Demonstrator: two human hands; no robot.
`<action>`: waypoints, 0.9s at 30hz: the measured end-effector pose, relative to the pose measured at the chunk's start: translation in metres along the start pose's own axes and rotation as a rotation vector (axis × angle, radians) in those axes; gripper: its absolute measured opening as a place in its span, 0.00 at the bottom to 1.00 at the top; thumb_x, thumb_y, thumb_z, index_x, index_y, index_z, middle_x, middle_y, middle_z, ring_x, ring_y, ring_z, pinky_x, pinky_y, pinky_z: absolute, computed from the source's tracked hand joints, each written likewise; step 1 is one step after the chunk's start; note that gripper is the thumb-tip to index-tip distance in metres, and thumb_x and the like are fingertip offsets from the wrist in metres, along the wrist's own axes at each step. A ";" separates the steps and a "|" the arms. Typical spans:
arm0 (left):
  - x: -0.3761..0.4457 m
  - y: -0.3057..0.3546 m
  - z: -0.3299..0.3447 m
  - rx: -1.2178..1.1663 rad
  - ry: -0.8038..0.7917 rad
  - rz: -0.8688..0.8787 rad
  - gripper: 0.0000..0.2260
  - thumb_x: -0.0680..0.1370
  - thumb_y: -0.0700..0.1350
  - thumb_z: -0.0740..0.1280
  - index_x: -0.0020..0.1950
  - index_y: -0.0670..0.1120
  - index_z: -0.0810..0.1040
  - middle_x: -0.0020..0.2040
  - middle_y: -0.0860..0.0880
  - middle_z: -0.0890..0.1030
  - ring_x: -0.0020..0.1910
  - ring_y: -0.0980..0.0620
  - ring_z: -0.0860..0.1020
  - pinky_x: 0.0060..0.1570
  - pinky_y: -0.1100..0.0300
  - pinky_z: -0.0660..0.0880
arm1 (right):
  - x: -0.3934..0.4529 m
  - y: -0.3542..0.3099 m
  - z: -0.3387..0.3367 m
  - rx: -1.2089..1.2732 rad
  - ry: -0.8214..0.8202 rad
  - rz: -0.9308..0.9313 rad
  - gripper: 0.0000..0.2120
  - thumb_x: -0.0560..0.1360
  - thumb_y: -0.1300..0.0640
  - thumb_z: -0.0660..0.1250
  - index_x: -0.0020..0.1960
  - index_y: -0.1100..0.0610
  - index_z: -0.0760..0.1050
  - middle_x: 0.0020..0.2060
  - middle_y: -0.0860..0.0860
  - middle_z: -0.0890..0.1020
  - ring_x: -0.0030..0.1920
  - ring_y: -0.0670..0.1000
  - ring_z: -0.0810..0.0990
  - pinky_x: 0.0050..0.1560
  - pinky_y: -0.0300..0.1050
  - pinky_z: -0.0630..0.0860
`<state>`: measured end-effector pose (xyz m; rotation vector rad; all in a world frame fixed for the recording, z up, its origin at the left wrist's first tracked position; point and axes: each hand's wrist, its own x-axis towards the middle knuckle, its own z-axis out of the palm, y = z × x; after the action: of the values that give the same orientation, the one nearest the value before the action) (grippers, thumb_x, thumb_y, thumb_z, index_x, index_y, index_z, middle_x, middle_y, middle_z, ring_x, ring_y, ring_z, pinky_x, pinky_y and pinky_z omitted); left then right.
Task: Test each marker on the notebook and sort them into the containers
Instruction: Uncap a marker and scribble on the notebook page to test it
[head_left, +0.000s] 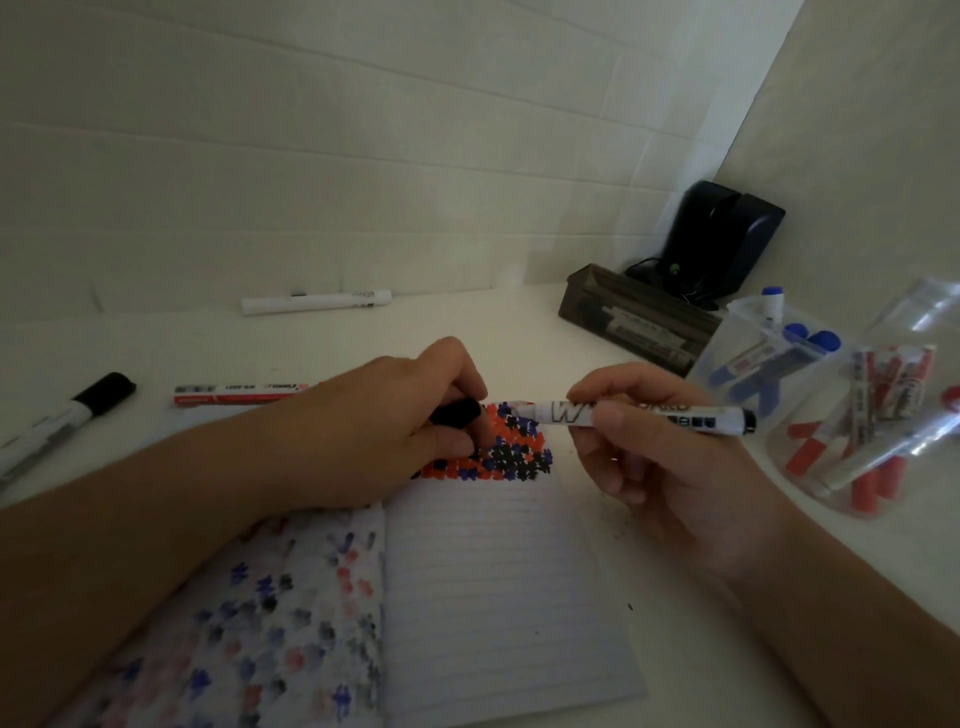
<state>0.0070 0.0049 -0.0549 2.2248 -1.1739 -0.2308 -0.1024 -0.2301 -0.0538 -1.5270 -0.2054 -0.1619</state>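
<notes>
An open lined notebook (498, 597) lies in front of me, with red, blue and black marks across the top of its right page. My right hand (644, 457) grips a white marker (649, 414) with a black end, held level above the marks. My left hand (395, 421) pinches its black cap (457, 414), just left of the marker's tip. A clear container (769, 364) with blue markers and another clear container (872, 441) with red markers stand at the right. A dark container (639, 317) sits behind them.
On the table lie a black-capped marker (67, 415) at the left, a red marker (239, 393) behind my left hand and a white marker (317, 301) by the wall. Black speakers (727, 239) stand in the back right corner.
</notes>
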 end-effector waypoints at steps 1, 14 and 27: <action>0.000 0.000 0.000 -0.010 -0.004 0.006 0.10 0.81 0.50 0.68 0.56 0.60 0.67 0.55 0.62 0.83 0.55 0.62 0.81 0.56 0.54 0.78 | -0.001 0.000 0.000 0.008 0.006 0.014 0.11 0.72 0.54 0.73 0.51 0.59 0.84 0.36 0.58 0.81 0.29 0.53 0.74 0.26 0.37 0.68; 0.002 0.000 0.001 0.030 0.079 0.053 0.10 0.78 0.56 0.71 0.55 0.64 0.74 0.47 0.71 0.81 0.48 0.70 0.78 0.44 0.75 0.70 | 0.002 0.001 0.006 0.000 0.040 0.132 0.16 0.74 0.55 0.60 0.54 0.58 0.84 0.42 0.61 0.84 0.31 0.55 0.75 0.26 0.39 0.65; -0.001 0.010 -0.003 -0.093 0.197 0.131 0.07 0.81 0.54 0.64 0.59 0.58 0.77 0.42 0.58 0.80 0.35 0.58 0.76 0.35 0.66 0.72 | 0.001 -0.003 0.009 -0.224 0.148 -0.105 0.09 0.69 0.53 0.76 0.49 0.48 0.86 0.40 0.63 0.84 0.31 0.57 0.79 0.29 0.44 0.77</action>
<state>0.0004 0.0023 -0.0467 2.0298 -1.1713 -0.0115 -0.1022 -0.2214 -0.0505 -1.7192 -0.1532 -0.3904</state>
